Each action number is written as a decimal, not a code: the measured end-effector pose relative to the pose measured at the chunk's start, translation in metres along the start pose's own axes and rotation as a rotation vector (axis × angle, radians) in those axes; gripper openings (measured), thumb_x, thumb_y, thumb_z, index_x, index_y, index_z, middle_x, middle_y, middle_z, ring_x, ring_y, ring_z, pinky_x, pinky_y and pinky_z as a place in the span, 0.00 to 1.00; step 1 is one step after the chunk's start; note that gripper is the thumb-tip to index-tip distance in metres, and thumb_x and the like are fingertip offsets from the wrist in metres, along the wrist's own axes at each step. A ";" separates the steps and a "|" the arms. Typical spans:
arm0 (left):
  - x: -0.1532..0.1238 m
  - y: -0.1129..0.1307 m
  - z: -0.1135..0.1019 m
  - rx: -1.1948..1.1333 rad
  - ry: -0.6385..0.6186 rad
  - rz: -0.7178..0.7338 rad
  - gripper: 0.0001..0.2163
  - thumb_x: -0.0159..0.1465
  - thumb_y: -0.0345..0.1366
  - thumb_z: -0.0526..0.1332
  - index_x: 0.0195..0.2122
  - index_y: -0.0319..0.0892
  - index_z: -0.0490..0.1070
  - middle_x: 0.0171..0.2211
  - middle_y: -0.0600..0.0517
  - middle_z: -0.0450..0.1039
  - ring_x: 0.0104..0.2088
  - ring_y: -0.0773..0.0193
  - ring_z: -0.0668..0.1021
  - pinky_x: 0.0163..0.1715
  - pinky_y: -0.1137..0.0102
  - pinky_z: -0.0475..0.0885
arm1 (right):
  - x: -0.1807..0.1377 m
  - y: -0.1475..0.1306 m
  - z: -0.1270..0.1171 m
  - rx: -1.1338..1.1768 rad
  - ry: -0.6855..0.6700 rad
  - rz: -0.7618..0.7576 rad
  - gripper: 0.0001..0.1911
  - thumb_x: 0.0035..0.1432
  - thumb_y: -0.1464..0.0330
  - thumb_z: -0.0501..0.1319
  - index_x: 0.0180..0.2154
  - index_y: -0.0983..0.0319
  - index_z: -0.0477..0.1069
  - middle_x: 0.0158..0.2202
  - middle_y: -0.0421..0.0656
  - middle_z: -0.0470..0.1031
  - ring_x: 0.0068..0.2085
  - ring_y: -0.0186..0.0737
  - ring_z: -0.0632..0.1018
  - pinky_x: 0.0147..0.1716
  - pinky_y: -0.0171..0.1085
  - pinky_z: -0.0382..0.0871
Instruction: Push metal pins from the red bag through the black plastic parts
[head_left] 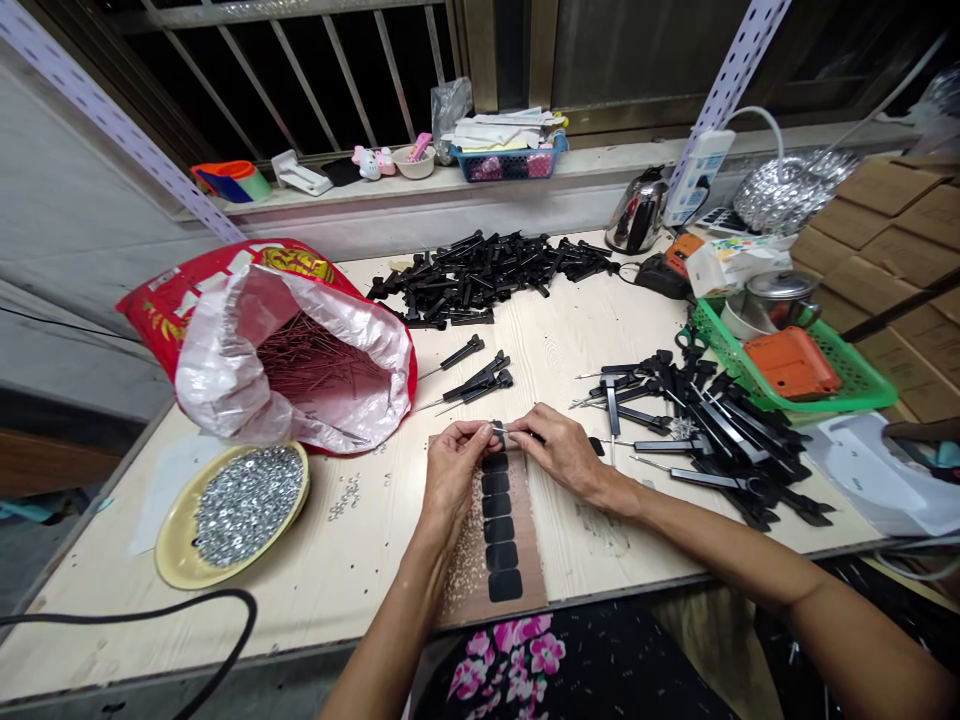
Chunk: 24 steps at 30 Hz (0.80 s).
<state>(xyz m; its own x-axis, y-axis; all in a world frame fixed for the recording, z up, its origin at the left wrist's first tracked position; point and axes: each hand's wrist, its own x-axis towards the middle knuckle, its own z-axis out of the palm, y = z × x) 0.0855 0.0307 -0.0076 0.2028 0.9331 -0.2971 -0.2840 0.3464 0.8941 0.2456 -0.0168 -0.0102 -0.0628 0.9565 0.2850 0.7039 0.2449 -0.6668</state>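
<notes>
My left hand (455,460) and my right hand (555,446) meet over the middle of the wooden table (337,570), fingers pinched. Together they hold a thin metal pin with a black plastic handle (517,434); the left fingertips pinch something small and silvery at its tip. Below the hands lies a brown board (525,560) with a column of black pads (501,520). Three finished black-handled pins (472,378) lie just beyond the hands.
A red and white bag of metal pins (300,360) lies at the left. A yellow plate of small silver washers (244,505) sits in front of it. Black plastic pieces (487,270) are heaped at the back, assembled ones (712,430) at the right, beside a green basket (847,375).
</notes>
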 end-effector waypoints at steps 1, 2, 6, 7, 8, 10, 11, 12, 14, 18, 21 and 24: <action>0.001 0.000 0.000 -0.006 -0.005 -0.010 0.14 0.46 0.35 0.72 0.31 0.35 0.73 0.24 0.53 0.76 0.24 0.72 0.77 0.30 0.77 0.72 | 0.000 -0.001 0.000 -0.005 -0.006 0.002 0.09 0.64 0.67 0.55 0.42 0.60 0.72 0.37 0.43 0.71 0.37 0.35 0.74 0.36 0.34 0.67; 0.001 0.000 -0.001 -0.013 -0.009 -0.028 0.15 0.45 0.35 0.73 0.32 0.35 0.73 0.24 0.53 0.76 0.24 0.72 0.76 0.30 0.77 0.72 | 0.000 -0.001 -0.001 -0.009 -0.012 0.004 0.09 0.64 0.67 0.55 0.42 0.59 0.72 0.37 0.43 0.71 0.37 0.35 0.74 0.37 0.34 0.67; 0.002 -0.001 -0.002 -0.006 -0.018 -0.103 0.18 0.43 0.35 0.74 0.33 0.34 0.75 0.22 0.53 0.75 0.23 0.72 0.75 0.28 0.76 0.72 | 0.000 0.000 -0.002 0.006 -0.032 0.028 0.09 0.64 0.67 0.55 0.42 0.59 0.73 0.37 0.42 0.71 0.37 0.35 0.74 0.37 0.34 0.67; 0.002 -0.001 -0.002 0.014 -0.020 -0.098 0.17 0.43 0.36 0.73 0.33 0.34 0.75 0.22 0.53 0.75 0.22 0.72 0.75 0.28 0.76 0.72 | 0.001 0.000 -0.002 0.025 -0.036 0.035 0.09 0.63 0.67 0.55 0.42 0.59 0.73 0.36 0.42 0.71 0.36 0.35 0.74 0.37 0.34 0.67; 0.003 -0.002 -0.003 0.042 -0.020 -0.081 0.17 0.44 0.36 0.73 0.33 0.34 0.75 0.21 0.54 0.74 0.22 0.72 0.75 0.28 0.76 0.72 | 0.001 0.001 -0.002 0.048 -0.042 0.039 0.08 0.63 0.67 0.56 0.41 0.60 0.73 0.36 0.42 0.71 0.36 0.34 0.74 0.37 0.33 0.67; 0.003 -0.004 -0.004 0.105 -0.015 -0.038 0.16 0.45 0.37 0.72 0.32 0.34 0.76 0.21 0.54 0.74 0.22 0.72 0.74 0.27 0.75 0.71 | 0.000 0.001 0.000 0.064 -0.048 0.034 0.08 0.63 0.67 0.56 0.40 0.60 0.72 0.36 0.41 0.72 0.36 0.34 0.74 0.36 0.33 0.67; 0.004 -0.006 -0.005 0.130 -0.008 -0.023 0.16 0.45 0.38 0.72 0.32 0.34 0.76 0.20 0.54 0.73 0.22 0.71 0.74 0.27 0.74 0.71 | 0.000 0.000 0.001 0.038 -0.046 0.024 0.08 0.64 0.67 0.55 0.41 0.60 0.72 0.36 0.42 0.72 0.36 0.35 0.73 0.36 0.33 0.67; 0.004 -0.007 -0.006 0.148 0.001 -0.014 0.15 0.45 0.38 0.72 0.32 0.34 0.76 0.20 0.54 0.73 0.21 0.71 0.74 0.27 0.74 0.71 | -0.001 -0.001 0.003 -0.012 -0.039 0.011 0.09 0.64 0.67 0.54 0.41 0.61 0.72 0.36 0.43 0.72 0.36 0.35 0.73 0.35 0.33 0.66; 0.005 -0.009 -0.007 0.172 0.029 -0.002 0.15 0.46 0.39 0.72 0.32 0.35 0.76 0.21 0.54 0.73 0.22 0.70 0.73 0.27 0.73 0.72 | -0.002 -0.002 0.007 -0.129 -0.020 -0.018 0.11 0.65 0.69 0.51 0.40 0.61 0.73 0.37 0.45 0.72 0.37 0.37 0.73 0.32 0.33 0.65; 0.003 -0.010 -0.008 0.350 0.093 0.113 0.15 0.50 0.41 0.68 0.34 0.36 0.77 0.25 0.52 0.75 0.25 0.68 0.75 0.30 0.72 0.72 | 0.003 -0.002 0.012 0.019 -0.062 0.044 0.12 0.65 0.68 0.52 0.39 0.63 0.73 0.36 0.45 0.72 0.36 0.35 0.73 0.31 0.32 0.65; 0.001 -0.009 -0.008 0.439 0.116 0.161 0.14 0.52 0.42 0.67 0.35 0.36 0.77 0.25 0.52 0.75 0.26 0.67 0.76 0.30 0.72 0.72 | 0.007 0.002 0.014 0.229 -0.132 0.120 0.11 0.64 0.66 0.54 0.36 0.64 0.72 0.33 0.42 0.73 0.33 0.33 0.73 0.30 0.31 0.65; 0.001 -0.010 -0.011 0.424 0.106 0.127 0.14 0.51 0.42 0.68 0.34 0.36 0.77 0.25 0.52 0.75 0.25 0.67 0.76 0.29 0.72 0.72 | 0.006 0.004 0.015 0.069 -0.090 0.059 0.10 0.64 0.66 0.54 0.39 0.62 0.72 0.37 0.42 0.72 0.35 0.34 0.73 0.32 0.32 0.64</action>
<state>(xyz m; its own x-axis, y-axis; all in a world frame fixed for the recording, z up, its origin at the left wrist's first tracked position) 0.0782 0.0294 -0.0201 0.0873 0.9781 -0.1887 0.1128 0.1785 0.9774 0.2374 -0.0080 -0.0209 -0.0886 0.9791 0.1830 0.6582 0.1955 -0.7270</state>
